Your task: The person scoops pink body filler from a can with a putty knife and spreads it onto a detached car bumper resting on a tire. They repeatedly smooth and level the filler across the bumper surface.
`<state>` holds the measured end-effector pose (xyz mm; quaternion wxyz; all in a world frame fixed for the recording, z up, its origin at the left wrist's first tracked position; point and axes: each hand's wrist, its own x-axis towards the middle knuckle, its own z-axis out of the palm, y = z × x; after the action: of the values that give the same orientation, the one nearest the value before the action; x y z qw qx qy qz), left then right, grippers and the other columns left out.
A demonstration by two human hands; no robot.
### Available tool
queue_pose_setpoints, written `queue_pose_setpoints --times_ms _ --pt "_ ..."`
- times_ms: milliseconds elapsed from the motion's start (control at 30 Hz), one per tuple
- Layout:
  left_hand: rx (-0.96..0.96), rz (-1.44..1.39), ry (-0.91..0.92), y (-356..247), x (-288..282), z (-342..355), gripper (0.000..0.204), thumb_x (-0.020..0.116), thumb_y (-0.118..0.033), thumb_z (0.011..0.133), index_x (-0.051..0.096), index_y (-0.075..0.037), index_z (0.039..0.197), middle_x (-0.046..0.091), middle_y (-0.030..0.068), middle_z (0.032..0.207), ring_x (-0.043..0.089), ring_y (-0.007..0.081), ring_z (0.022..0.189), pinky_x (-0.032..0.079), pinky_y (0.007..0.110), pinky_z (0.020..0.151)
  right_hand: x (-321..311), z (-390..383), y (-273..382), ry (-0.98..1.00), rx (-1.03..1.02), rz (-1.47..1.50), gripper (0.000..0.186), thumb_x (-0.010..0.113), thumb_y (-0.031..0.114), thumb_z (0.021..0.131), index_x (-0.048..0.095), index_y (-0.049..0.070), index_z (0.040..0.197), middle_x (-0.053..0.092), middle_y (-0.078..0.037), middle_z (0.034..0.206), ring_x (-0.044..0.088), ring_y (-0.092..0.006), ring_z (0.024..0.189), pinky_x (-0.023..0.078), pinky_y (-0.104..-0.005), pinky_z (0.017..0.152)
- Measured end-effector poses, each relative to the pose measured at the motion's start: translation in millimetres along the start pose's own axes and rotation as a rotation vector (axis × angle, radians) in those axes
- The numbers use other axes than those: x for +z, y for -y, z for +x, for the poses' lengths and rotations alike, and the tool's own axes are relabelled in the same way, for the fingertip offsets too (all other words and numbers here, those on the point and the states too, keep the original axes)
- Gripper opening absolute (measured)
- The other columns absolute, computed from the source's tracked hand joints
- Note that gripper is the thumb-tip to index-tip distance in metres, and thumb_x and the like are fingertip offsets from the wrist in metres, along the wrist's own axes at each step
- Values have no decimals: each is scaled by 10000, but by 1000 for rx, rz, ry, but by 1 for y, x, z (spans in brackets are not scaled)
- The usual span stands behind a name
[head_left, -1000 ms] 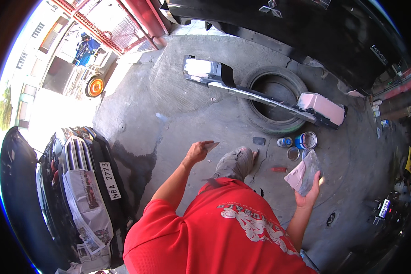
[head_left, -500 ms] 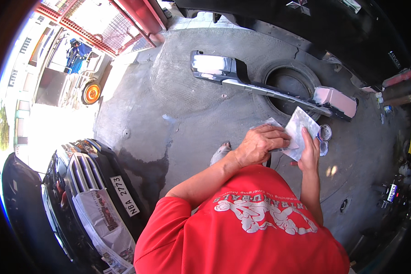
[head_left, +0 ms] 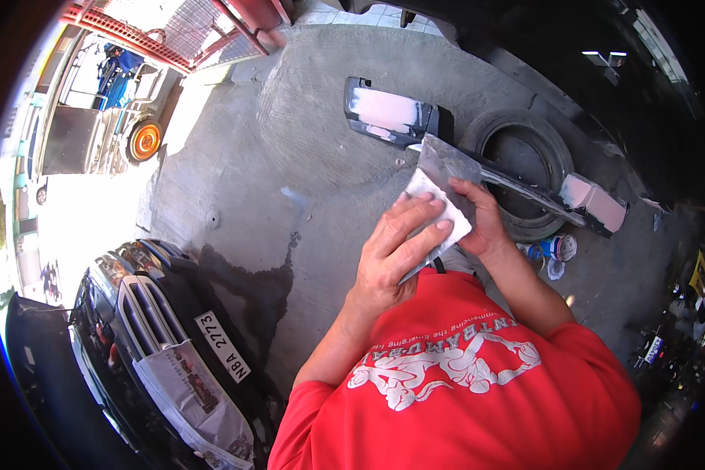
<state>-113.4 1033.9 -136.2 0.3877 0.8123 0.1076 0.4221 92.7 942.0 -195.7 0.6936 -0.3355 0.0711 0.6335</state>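
In front of my chest, my left hand [head_left: 395, 243] grips a flat white-coated piece [head_left: 449, 219], its fingers spread over the face. My right hand [head_left: 484, 217] pinches a thin greyish, smeared sheet [head_left: 449, 162] that stands up just beyond the white piece. The two flat pieces overlap closely; whether they touch is hard to see. Past my hands lies a dark car bumper [head_left: 428, 117] with a pink-coated patch [head_left: 384, 110] on its left end and another pink block-like end [head_left: 595, 200] at the right.
The bumper rests across a tyre [head_left: 552, 133] on the concrete floor [head_left: 321, 117]. Open cans [head_left: 562, 247] stand right of my right forearm. A car front with grille [head_left: 150, 309] and newspaper [head_left: 192, 392] is at lower left. A dark vehicle [head_left: 556, 47] borders the far right.
Both hands have shifted left and closer together. The greyish sheet now stands beyond the white-coated piece. The view has tilted, so the bumper and cans appear farther right.
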Motion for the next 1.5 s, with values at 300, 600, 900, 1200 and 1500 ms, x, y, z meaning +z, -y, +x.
queue_pose_setpoints --times_ms 300,600,900,1200,1500 --pt "-317 343 7 186 -36 20 654 664 166 765 782 -85 1357 746 129 1339 718 382 1230 592 494 1059 -36 135 10 -49 -332 -747 302 682 5 1068 799 39 1344 786 -164 1295 733 -298 1222 574 -385 1086" --pt "-44 241 466 294 -62 -2 611 702 -64 802 793 -155 1400 749 68 1391 686 311 1356 517 554 1201 28 211 27 -405 -579 -212 387 748 87 1027 666 11 1397 748 -123 1324 753 -264 1209 612 -419 1022" --pt "-1242 -1281 -478 408 -152 -103 575 730 -204 1087 540 -76 1614 666 137 1533 641 360 1426 490 575 1248 41 230 -10 -420 -354 -392 378 720 78 1021 693 9 1391 767 -92 1289 760 -240 1177 608 -405 1016" --pt "-1392 -1339 -602 459 -88 -111 427 696 -33 1017 651 -15 1442 762 110 1333 759 302 1205 624 484 1081 21 203 -28 -476 -223 -452 381 709 95 1028 689 -4 1395 769 -104 1308 759 -251 1191 602 -410 1037" --pt "-1699 -1135 -722 492 -7 -130 190 704 -39 1039 735 0 1222 802 113 1139 776 268 1005 643 463 931 6 173 19 -549 -312 -347 480 686 153 1036 647 17 1495 756 -137 1410 738 -330 1288 573 -523 1141"
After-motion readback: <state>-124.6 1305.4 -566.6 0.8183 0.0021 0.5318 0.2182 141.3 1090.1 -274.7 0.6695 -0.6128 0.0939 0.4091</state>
